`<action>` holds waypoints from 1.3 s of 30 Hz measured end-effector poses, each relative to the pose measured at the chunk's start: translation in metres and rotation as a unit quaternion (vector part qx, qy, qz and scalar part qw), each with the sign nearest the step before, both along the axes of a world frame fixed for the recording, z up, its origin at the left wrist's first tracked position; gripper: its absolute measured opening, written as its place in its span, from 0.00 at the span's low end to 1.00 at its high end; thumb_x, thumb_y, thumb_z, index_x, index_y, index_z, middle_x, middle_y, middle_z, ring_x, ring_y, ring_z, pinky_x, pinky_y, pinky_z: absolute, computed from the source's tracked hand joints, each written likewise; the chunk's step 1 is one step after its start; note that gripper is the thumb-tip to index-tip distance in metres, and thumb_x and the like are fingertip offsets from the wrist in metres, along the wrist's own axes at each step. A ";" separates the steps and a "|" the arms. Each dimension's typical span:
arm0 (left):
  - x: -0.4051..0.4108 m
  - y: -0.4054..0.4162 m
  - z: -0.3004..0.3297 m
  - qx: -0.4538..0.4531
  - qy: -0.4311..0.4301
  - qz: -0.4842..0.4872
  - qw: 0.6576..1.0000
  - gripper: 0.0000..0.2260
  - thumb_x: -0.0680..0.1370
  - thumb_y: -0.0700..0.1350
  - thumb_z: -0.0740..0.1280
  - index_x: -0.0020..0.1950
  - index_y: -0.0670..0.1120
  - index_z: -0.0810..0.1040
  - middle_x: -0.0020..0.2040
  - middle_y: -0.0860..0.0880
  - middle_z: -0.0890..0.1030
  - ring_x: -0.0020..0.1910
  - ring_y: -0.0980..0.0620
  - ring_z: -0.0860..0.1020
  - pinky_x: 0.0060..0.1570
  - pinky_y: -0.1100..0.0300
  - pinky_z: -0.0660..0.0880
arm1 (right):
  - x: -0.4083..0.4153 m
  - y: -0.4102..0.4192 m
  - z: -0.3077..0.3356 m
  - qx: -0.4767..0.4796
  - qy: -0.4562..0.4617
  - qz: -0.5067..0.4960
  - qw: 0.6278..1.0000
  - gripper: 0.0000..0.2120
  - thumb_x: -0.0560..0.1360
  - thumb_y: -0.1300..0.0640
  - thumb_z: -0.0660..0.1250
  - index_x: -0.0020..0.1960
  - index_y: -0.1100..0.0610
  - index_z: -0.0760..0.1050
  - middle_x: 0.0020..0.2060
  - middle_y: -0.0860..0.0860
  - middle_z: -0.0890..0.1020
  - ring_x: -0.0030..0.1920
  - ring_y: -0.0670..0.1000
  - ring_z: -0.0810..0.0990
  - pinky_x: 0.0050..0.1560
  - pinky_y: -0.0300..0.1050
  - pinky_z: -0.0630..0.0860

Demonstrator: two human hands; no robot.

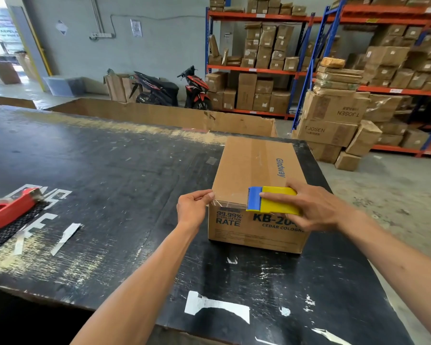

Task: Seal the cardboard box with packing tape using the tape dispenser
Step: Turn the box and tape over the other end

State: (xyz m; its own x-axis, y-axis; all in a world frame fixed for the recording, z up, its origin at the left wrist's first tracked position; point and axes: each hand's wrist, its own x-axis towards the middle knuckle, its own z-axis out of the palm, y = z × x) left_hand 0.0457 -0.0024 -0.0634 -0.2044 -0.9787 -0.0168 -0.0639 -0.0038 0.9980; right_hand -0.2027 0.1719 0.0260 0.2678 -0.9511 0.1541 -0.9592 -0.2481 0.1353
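Toward the right edge of the black table (pixel 110 170): cardboard box (pixel 254 170), flaps closed, top seam apparently taped. Left hand (pixel 193 207) pinches the clear tape (pixel 230 204) end at the near top edge; right hand (pixel 316 207) grips the yellow-blue dispenser (pixel 271 200) there. Remaining, likely: finish this edge strip, cut
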 end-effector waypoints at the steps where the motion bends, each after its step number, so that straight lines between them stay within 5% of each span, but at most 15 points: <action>1: 0.001 0.000 -0.001 0.001 -0.002 -0.005 1.000 0.06 0.73 0.46 0.76 0.50 0.51 0.88 0.44 0.56 0.87 0.51 0.56 0.83 0.62 0.51 0.77 | 0.000 0.000 0.000 -0.001 0.000 0.001 1.000 0.34 0.76 0.44 0.62 0.78 0.32 0.50 0.49 0.49 0.69 0.41 0.45 0.68 0.39 0.41 0.76; 4: 0.003 -0.002 -0.002 -0.005 0.002 -0.019 1.000 0.12 0.74 0.46 0.76 0.56 0.48 0.86 0.44 0.53 0.87 0.49 0.56 0.83 0.61 0.49 0.78 | 0.001 -0.001 0.001 0.002 -0.002 -0.002 1.000 0.34 0.76 0.43 0.61 0.78 0.32 0.51 0.49 0.48 0.69 0.40 0.44 0.68 0.39 0.41 0.76; 8: 0.014 -0.004 0.002 -0.025 -0.100 -0.017 0.995 0.41 0.71 0.58 0.76 0.78 0.46 0.63 0.45 0.50 0.79 0.48 0.53 0.78 0.57 0.51 0.75 | 0.001 -0.001 0.002 0.009 0.002 -0.013 1.000 0.33 0.76 0.43 0.61 0.78 0.32 0.51 0.48 0.48 0.69 0.40 0.43 0.67 0.38 0.38 0.73; 10: 0.021 -0.004 0.001 -0.123 -0.172 0.005 0.977 0.40 0.72 0.58 0.75 0.79 0.48 0.63 0.53 0.48 0.77 0.54 0.51 0.76 0.58 0.52 0.74 | 0.004 -0.003 0.001 0.011 0.006 -0.013 1.000 0.32 0.76 0.41 0.59 0.77 0.32 0.52 0.48 0.47 0.68 0.39 0.43 0.66 0.38 0.34 0.68; 12: 0.025 -0.007 0.000 -0.367 -0.215 0.035 0.905 0.28 0.74 0.49 0.75 0.73 0.47 0.73 0.56 0.47 0.77 0.56 0.49 0.75 0.55 0.50 0.75 | 0.005 -0.006 0.000 0.013 0.013 -0.012 1.000 0.32 0.76 0.41 0.60 0.78 0.32 0.53 0.47 0.47 0.68 0.39 0.42 0.65 0.37 0.30 0.61; 15: 0.014 -0.007 0.002 -0.636 -0.214 -0.063 0.738 0.14 0.70 0.35 0.77 0.55 0.43 0.85 0.51 0.46 0.84 0.51 0.46 0.80 0.48 0.49 0.80 | 0.007 -0.004 0.003 0.013 0.021 -0.014 1.000 0.31 0.76 0.41 0.61 0.77 0.33 0.56 0.47 0.46 0.67 0.38 0.42 0.64 0.36 0.29 0.58; 16: 0.006 -0.012 -0.002 -0.645 -0.216 -0.113 0.725 0.13 0.70 0.34 0.77 0.53 0.43 0.86 0.51 0.46 0.85 0.50 0.46 0.82 0.46 0.51 0.81 | 0.006 -0.008 0.002 0.022 0.019 -0.017 0.999 0.31 0.76 0.41 0.61 0.77 0.34 0.57 0.46 0.46 0.67 0.38 0.42 0.64 0.35 0.29 0.58; 20: 0.001 -0.023 -0.023 -0.569 -0.248 -0.170 0.765 0.12 0.79 0.43 0.67 0.61 0.47 0.83 0.57 0.50 0.85 0.56 0.49 0.83 0.46 0.48 0.83 | 0.006 -0.007 0.003 0.027 0.026 -0.022 0.999 0.31 0.75 0.41 0.60 0.77 0.35 0.59 0.46 0.47 0.68 0.38 0.43 0.65 0.35 0.29 0.57; 24: 0.012 -0.026 -0.034 -0.575 -0.246 -0.153 0.765 0.17 0.82 0.49 0.60 0.67 0.47 0.79 0.65 0.49 0.80 0.64 0.50 0.79 0.62 0.48 0.77 | 0.010 -0.013 0.005 0.013 0.020 -0.024 0.999 0.30 0.74 0.38 0.56 0.77 0.34 0.59 0.46 0.48 0.70 0.37 0.45 0.67 0.35 0.31 0.58; 27: 0.010 -0.028 -0.038 -0.614 -0.254 -0.123 0.737 0.16 0.83 0.48 0.60 0.69 0.47 0.78 0.66 0.49 0.79 0.65 0.51 0.78 0.70 0.46 0.69 | 0.009 -0.014 0.008 -0.002 0.029 -0.022 0.999 0.30 0.74 0.37 0.56 0.76 0.35 0.61 0.45 0.48 0.71 0.36 0.44 0.66 0.34 0.31 0.57; 32: 0.004 -0.030 -0.018 -0.671 -0.287 -0.138 0.670 0.14 0.80 0.51 0.65 0.59 0.46 0.84 0.57 0.49 0.85 0.53 0.49 0.83 0.63 0.50 0.71 | 0.014 -0.016 0.008 -0.011 0.026 -0.017 0.999 0.28 0.75 0.38 0.62 0.75 0.35 0.64 0.42 0.49 0.71 0.35 0.45 0.67 0.33 0.30 0.54; 34: -0.007 -0.028 -0.001 -0.668 -0.323 -0.161 0.651 0.17 0.82 0.53 0.61 0.63 0.46 0.81 0.59 0.49 0.84 0.54 0.48 0.81 0.63 0.50 0.70 | 0.015 -0.016 0.008 -0.017 0.026 -0.019 0.999 0.28 0.74 0.38 0.65 0.74 0.35 0.66 0.41 0.49 0.72 0.34 0.46 0.68 0.33 0.29 0.54; 37: -0.023 -0.027 0.006 -0.622 -0.407 -0.249 0.621 0.26 0.85 0.57 0.47 0.80 0.47 0.60 0.79 0.49 0.62 0.78 0.51 0.61 0.77 0.48 0.54 | 0.016 -0.015 0.008 -0.020 0.018 -0.019 0.999 0.28 0.74 0.35 0.63 0.73 0.36 0.67 0.42 0.50 0.73 0.35 0.46 0.69 0.33 0.29 0.55; 39: -0.027 -0.029 0.001 -0.582 -0.441 -0.312 0.608 0.29 0.83 0.59 0.36 0.82 0.48 0.49 0.81 0.51 0.49 0.80 0.54 0.49 0.79 0.49 0.47 | 0.017 -0.015 0.008 -0.027 0.019 -0.018 0.999 0.29 0.74 0.33 0.61 0.73 0.36 0.67 0.42 0.49 0.73 0.35 0.46 0.69 0.33 0.29 0.55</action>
State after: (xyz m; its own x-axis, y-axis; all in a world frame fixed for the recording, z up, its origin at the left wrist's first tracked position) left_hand 0.0191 -0.0317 -0.0628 -0.9556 -0.1697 0.2408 -0.2030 0.9717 -0.1209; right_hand -0.1859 0.1572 0.0340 0.2400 -0.9509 0.1955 -0.9613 -0.2048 0.1841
